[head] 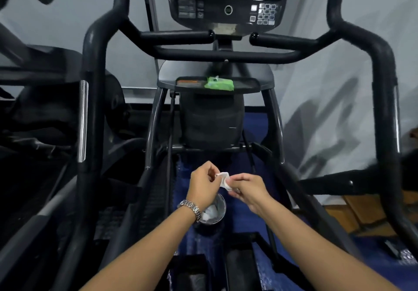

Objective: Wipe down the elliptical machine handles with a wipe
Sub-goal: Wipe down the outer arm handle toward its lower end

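Both hands, left hand (pixel 202 185) and right hand (pixel 247 187), pinch the wipe (pixel 224 179); better unfold it flat between each grip before wiping.

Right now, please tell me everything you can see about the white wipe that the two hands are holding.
The wipe is small, white and crumpled, and looks like thin soft tissue or cloth. It is bunched or folded, not spread flat. The left hand pinches its left edge and the right hand pinches its right and lower part, so it hangs between the fingertips. It is held low, in front of the machine, above a small round container with white material inside. It touches nothing else.
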Available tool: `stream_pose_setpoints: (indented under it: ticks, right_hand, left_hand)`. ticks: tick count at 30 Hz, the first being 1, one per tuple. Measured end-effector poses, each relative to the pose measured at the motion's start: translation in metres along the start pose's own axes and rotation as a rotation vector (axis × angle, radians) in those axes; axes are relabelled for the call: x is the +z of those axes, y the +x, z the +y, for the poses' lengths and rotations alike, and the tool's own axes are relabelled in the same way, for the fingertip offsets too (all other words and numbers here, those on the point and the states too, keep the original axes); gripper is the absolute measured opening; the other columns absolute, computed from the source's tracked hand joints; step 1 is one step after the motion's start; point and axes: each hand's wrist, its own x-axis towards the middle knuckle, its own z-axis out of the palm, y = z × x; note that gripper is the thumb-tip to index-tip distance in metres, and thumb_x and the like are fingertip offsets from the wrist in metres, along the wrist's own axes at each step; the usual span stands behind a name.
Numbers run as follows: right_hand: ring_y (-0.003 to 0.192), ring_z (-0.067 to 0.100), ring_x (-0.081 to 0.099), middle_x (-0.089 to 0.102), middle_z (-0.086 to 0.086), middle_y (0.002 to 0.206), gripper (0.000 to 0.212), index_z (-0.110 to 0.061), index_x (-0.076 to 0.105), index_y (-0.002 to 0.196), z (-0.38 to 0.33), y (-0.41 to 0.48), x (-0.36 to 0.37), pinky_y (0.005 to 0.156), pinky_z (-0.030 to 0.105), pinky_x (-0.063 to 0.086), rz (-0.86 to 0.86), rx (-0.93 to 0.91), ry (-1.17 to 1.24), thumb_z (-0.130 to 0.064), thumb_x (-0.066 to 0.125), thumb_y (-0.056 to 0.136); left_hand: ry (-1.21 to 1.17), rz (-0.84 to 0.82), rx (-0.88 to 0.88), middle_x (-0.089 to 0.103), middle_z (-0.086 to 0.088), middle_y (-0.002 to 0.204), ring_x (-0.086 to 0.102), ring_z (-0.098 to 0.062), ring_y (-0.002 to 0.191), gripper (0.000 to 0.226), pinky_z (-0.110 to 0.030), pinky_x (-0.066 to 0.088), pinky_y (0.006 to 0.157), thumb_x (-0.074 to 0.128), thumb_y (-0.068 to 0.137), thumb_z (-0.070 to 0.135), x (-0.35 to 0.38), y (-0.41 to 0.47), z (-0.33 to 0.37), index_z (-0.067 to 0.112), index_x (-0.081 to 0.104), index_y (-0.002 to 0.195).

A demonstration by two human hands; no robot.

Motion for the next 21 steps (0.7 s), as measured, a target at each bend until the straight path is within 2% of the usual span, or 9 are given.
stream_pose_setpoints:
  ticks: [3, 5, 8, 10, 13, 16, 17, 20, 21]
  right_hand:
    - [0.067, 0.018, 0.066, 0.069, 0.015, 0.078, 0.011, 0.007, 0.068, 0.091, 0.001, 0.024, 0.013, 0.072, 0.028, 0.058, 0.036, 0.027, 0.057, 0.005, 0.071, 0.080]
    - [0.070, 0.020, 0.066, 0.069, 0.016, 0.080, 0.007, 0.006, 0.069, 0.088, 0.001, 0.042, 0.022, 0.074, 0.031, 0.057, 0.049, 0.063, 0.107, 0.003, 0.068, 0.081]
    - [0.073, 0.018, 0.069, 0.072, 0.012, 0.077, 0.006, 0.000, 0.071, 0.081, 0.003, 0.078, 0.032, 0.063, 0.025, 0.055, 0.045, 0.082, 0.110, -0.005, 0.072, 0.082]
    - [0.067, 0.015, 0.067, 0.071, 0.009, 0.072, 0.003, -0.002, 0.071, 0.079, 0.005, 0.101, 0.036, 0.057, 0.021, 0.054, 0.050, 0.084, 0.048, -0.003, 0.071, 0.082]
    - [0.061, 0.016, 0.062, 0.068, 0.011, 0.068, 0.015, -0.004, 0.071, 0.071, 0.015, 0.147, 0.038, 0.057, 0.022, 0.055, 0.025, 0.044, -0.105, 0.006, 0.064, 0.079]
    - [0.054, 0.010, 0.063, 0.066, 0.005, 0.062, 0.016, -0.004, 0.073, 0.070, 0.031, 0.186, 0.036, 0.053, 0.018, 0.051, 0.034, -0.076, -0.377, 0.006, 0.063, 0.077]
    - [0.053, 0.010, 0.061, 0.066, 0.003, 0.060, 0.014, -0.005, 0.073, 0.071, 0.038, 0.198, 0.036, 0.053, 0.018, 0.052, 0.036, -0.122, -0.469, 0.004, 0.064, 0.077]
    - [0.065, 0.018, 0.061, 0.066, 0.004, 0.067, 0.018, -0.011, 0.068, 0.066, 0.066, 0.234, 0.033, 0.061, 0.026, 0.050, -0.019, -0.192, -0.702, 0.000, 0.063, 0.078]
    - [0.069, 0.020, 0.061, 0.067, 0.006, 0.072, 0.019, -0.013, 0.066, 0.066, 0.079, 0.246, 0.032, 0.062, 0.027, 0.048, -0.047, -0.196, -0.776, -0.001, 0.062, 0.080]
  left_hand:
    - [-0.022, -0.046, -0.027, 0.063, 0.002, 0.069, 0.055, -0.004, 0.060, 0.010, -0.020, 0.049, 0.057, 0.067, 0.082, 0.014, 0.007, 0.012, -0.018, 0.016, 0.061, 0.074]
    - [-0.007, -0.071, -0.046, 0.066, 0.001, 0.076, 0.060, -0.006, 0.068, 0.010, -0.018, 0.051, 0.064, 0.065, 0.081, 0.009, 0.013, 0.023, -0.030, 0.017, 0.064, 0.075]
    - [0.018, -0.093, -0.082, 0.067, 0.001, 0.079, 0.063, -0.010, 0.074, 0.009, -0.019, 0.052, 0.069, 0.062, 0.082, 0.007, 0.025, 0.049, -0.049, 0.014, 0.065, 0.078]
    - [0.032, -0.123, -0.127, 0.068, -0.002, 0.079, 0.065, -0.014, 0.075, 0.010, -0.019, 0.051, 0.068, 0.059, 0.084, 0.007, 0.032, 0.068, -0.061, 0.012, 0.065, 0.079]
    - [0.053, -0.206, -0.226, 0.069, -0.007, 0.083, 0.064, -0.017, 0.076, 0.014, -0.015, 0.048, 0.068, 0.052, 0.086, 0.001, 0.048, 0.100, -0.089, 0.011, 0.062, 0.083]
    - [0.012, -0.223, -0.321, 0.068, -0.014, 0.085, 0.066, -0.029, 0.083, 0.021, -0.036, 0.054, 0.077, 0.047, 0.086, -0.001, 0.066, 0.126, -0.121, 0.019, 0.051, 0.082]
    - [0.039, -0.227, -0.341, 0.068, -0.014, 0.084, 0.065, -0.028, 0.081, 0.020, -0.038, 0.054, 0.076, 0.046, 0.086, 0.000, 0.074, 0.133, -0.131, 0.019, 0.048, 0.082]
    - [0.192, -0.277, -0.349, 0.064, -0.007, 0.081, 0.057, -0.019, 0.074, 0.012, -0.027, 0.045, 0.064, 0.047, 0.084, 0.002, 0.091, 0.147, -0.154, 0.013, 0.049, 0.089]
    - [0.247, -0.314, -0.348, 0.062, -0.005, 0.081, 0.054, -0.018, 0.073, 0.011, -0.026, 0.043, 0.063, 0.048, 0.083, 0.004, 0.098, 0.150, -0.162, 0.012, 0.051, 0.090]
